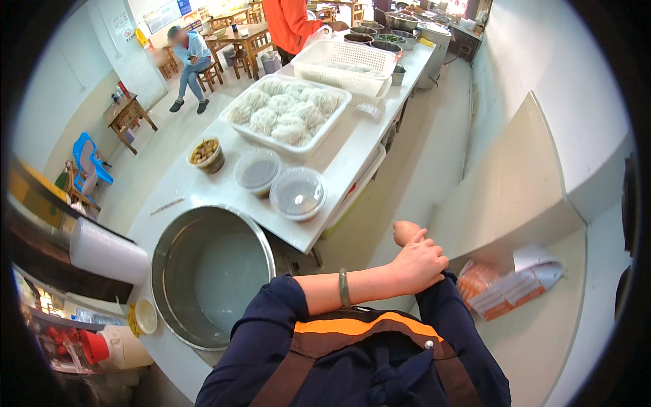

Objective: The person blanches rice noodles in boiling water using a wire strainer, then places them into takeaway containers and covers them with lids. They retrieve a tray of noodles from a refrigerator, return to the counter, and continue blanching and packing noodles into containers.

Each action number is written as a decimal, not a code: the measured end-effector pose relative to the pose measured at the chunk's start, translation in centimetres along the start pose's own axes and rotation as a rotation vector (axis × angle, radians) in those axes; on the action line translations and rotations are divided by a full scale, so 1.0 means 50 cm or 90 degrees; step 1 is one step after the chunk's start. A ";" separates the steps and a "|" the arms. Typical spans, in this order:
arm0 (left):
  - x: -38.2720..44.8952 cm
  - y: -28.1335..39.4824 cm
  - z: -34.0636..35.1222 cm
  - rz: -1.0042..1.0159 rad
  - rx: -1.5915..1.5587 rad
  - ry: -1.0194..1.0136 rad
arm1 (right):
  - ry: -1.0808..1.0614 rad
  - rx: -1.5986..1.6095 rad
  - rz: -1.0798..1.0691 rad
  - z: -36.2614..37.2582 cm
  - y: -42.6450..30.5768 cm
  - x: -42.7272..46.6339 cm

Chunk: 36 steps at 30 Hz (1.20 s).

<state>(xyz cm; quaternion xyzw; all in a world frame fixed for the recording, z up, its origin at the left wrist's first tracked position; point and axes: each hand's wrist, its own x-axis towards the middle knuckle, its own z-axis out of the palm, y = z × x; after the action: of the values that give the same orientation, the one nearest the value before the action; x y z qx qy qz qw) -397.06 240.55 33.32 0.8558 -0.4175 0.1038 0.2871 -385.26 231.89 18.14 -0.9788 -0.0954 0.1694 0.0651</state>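
Note:
My left hand [419, 262] reaches across my front, its fingers closed on the dark blue right sleeve [445, 292] at the forearm. A green bangle [344, 289] circles my left wrist, and that sleeve is bunched up near the elbow. Beyond it shows my right hand [405, 233], curled and partly hidden, so its fingers are not clear. To the left of my arms stands a large steel pot [175, 274] with cloudy liquid inside. Two lidded plastic tubs [298, 193] sit past the pot on the white table [351, 135].
A white plastic tray [325, 133] of noodle bundles and a perforated basket [315, 60] lie farther along. Near them is a tub of brown food [206, 155]. A person in red [287, 23] stands behind; another sits on a stool [209, 76]. An orange-and-white package [511, 285] lies right.

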 end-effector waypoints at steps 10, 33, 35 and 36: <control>0.332 -0.272 0.018 0.035 0.119 -0.061 | 0.551 -0.150 0.671 -0.160 0.039 0.220; 0.955 -0.797 0.058 0.161 0.041 0.103 | 0.009 0.025 0.117 -0.474 0.601 1.194; 1.009 -0.851 0.061 0.177 0.015 0.111 | 0.008 -0.045 0.114 -0.526 0.613 1.240; 1.034 -0.876 0.065 0.187 0.026 0.095 | 0.018 -0.056 0.107 -0.539 0.618 1.260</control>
<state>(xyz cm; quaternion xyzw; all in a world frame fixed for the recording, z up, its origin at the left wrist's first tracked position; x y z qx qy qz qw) -330.80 226.10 34.52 0.7812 -0.5132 0.2165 0.2819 -312.68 212.42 18.27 -0.9875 -0.0195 0.1562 0.0086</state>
